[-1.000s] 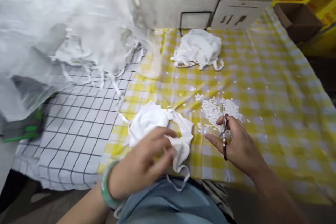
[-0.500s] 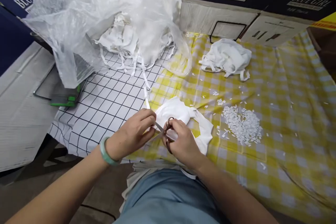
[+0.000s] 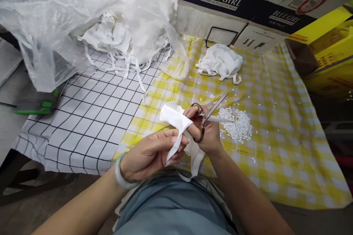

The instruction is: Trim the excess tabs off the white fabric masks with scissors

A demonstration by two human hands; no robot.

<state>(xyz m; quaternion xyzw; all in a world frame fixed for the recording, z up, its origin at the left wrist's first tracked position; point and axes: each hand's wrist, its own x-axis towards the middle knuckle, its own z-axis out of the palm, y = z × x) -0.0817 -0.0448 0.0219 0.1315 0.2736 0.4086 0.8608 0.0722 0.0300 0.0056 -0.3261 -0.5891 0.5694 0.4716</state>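
My left hand [image 3: 156, 150] pinches a narrow strap of a white fabric piece [image 3: 176, 117] between thumb and fingers, the loose end hanging below. In my right hand [image 3: 211, 137] is a pair of scissors [image 3: 204, 117], fingers through the handle loops. The blades are spread and point right, away from the fabric. My right fingertips also touch the fabric's upper part, and more of it droops between the two hands. Beyond the blades lies a pile of small white clippings [image 3: 238, 126].
A clear plastic bag [image 3: 91, 3] lies over a heap of white strapped pieces [image 3: 110, 38] at the back left. A bundled white piece [image 3: 220, 60] rests before a Blue Girl carton [image 3: 212, 18]. A grey-green object [image 3: 41, 101] sits at the left edge.
The scissors have turned from pointing left at the strap to pointing right. The fabric piece has been lifted off the table between my hands. My view has shifted rightward.
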